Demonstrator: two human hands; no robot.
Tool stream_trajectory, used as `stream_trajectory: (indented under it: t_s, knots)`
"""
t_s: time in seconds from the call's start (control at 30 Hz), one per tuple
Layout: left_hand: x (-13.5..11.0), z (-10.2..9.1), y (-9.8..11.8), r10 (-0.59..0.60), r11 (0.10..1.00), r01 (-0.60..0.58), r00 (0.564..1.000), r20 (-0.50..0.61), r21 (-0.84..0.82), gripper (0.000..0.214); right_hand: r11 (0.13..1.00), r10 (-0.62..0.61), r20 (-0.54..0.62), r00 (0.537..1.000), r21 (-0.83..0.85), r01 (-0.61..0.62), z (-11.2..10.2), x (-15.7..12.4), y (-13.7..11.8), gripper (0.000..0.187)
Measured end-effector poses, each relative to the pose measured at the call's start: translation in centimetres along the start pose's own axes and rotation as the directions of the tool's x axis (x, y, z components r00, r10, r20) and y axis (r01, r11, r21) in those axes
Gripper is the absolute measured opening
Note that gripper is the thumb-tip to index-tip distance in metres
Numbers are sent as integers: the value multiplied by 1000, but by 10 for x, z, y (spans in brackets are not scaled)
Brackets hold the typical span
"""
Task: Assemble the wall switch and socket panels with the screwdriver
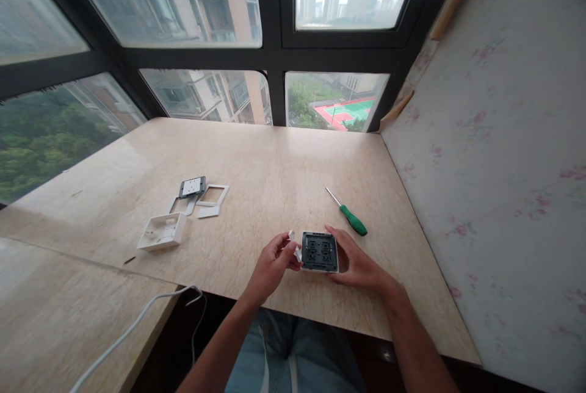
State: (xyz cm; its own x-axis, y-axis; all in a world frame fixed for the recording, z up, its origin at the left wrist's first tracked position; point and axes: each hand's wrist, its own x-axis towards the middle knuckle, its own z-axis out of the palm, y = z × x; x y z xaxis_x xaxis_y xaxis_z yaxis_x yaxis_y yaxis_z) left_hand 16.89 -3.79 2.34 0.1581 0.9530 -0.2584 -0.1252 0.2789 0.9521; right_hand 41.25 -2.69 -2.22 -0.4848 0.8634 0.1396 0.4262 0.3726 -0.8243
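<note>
My right hand [348,259] grips the right side of a wall switch [320,251], a square dark module with a white rim whose inner works face up. Thumb and fingers of my left hand [277,262] pinch a small white plastic piece [296,248], perhaps a switch rocker, at the switch's left edge. Whether that piece touches the switch I cannot tell. Just beyond my right hand lies a green-handled screwdriver [352,220], its shaft pointing away to the left.
Left on the stone counter [274,161] sit a white mounting box [161,232], a socket module [192,187], a white frame [213,194] and a white cover plate [208,212]. A white cable [132,323] runs over the near left edge. Windows and a papered wall [494,137] border the counter.
</note>
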Motion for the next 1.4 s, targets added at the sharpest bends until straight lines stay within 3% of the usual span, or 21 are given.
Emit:
stream_trajectory:
  t_s: [0.2,0.53,0.77,1.03,1.4]
  knots:
    - [-3,-3,2,17,1000,-17,999,-31,1,68,996,-83,-124,989,18,86,4,1,-11,100]
    - [-4,11,18,77,982,-79,997,20,172,45,968,-248,-315,916,-125,220,10,3,-24,96]
    - [-2,15,10,78,966,-83,996,30,245,42,915,-385,-321,865,-256,312,10,7,-34,95]
    - [-4,15,9,143,936,-137,990,5,325,36,886,-446,-281,850,-275,374,8,8,-40,94]
    - [-3,23,8,108,968,-101,994,-18,230,37,880,-458,-287,841,-283,382,6,9,-41,96]
